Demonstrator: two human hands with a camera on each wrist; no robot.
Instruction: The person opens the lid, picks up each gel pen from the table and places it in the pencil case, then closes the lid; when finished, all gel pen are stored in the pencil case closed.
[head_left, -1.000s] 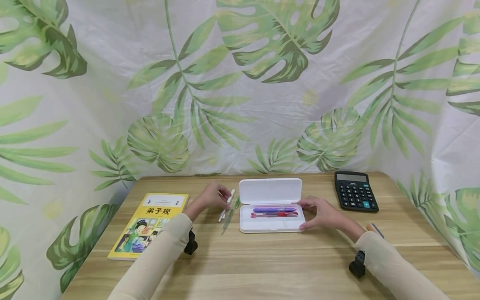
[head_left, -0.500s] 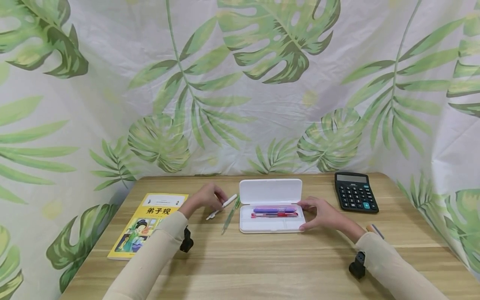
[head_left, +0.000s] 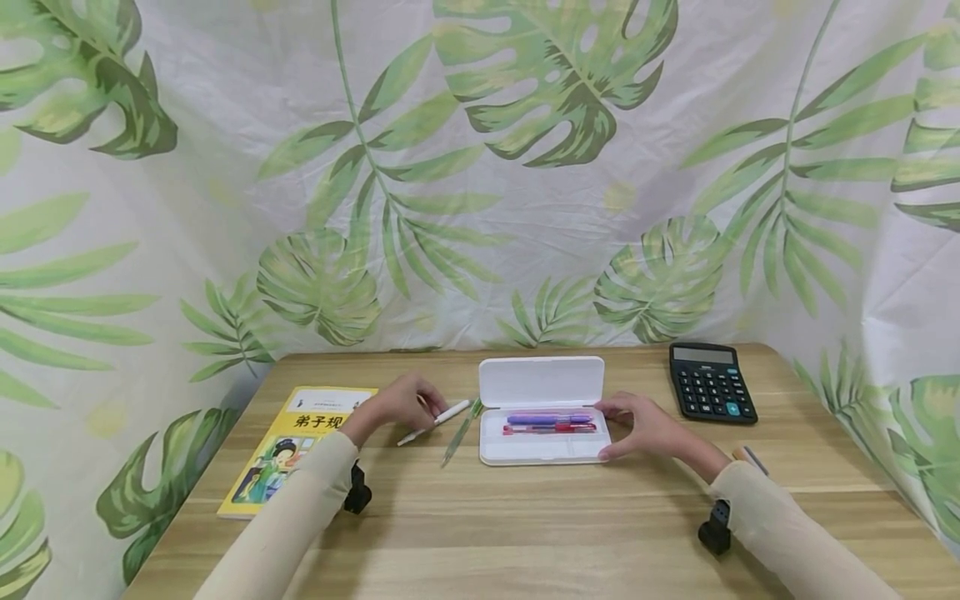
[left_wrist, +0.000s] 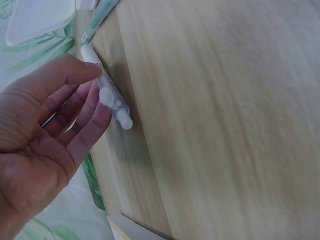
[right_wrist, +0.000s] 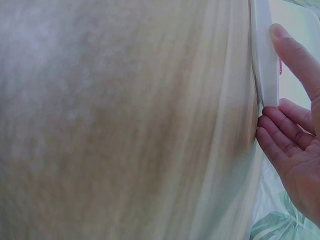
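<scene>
My left hand [head_left: 408,402] pinches a white pen [head_left: 453,410] between thumb and fingers, left of the pencil case. In the left wrist view the white pen [left_wrist: 111,92] slants past the thumb tip, its clip side showing. A clear pen with green parts [head_left: 459,435] lies between that hand and the case. The white pencil case [head_left: 521,451] is open, its lid upright at the back, with purple pens [head_left: 550,418] and a red pen [head_left: 577,428] inside. My right hand [head_left: 643,427] holds the case's right end, thumb at the front corner and fingers at the side.
A yellow book [head_left: 251,492] lies at the left, partly under the left forearm. At the back right sits a black calculator [head_left: 711,383]. Small orange and blue items [head_left: 748,458] show beside the right wrist, partly hidden. A leaf-print cloth [head_left: 420,208] hangs behind the wooden table [head_left: 480,533].
My left hand has moved left and slightly down with the white pen, which has tilted from steep to flatter and away from the green pen. The right hand and case have stayed still.
</scene>
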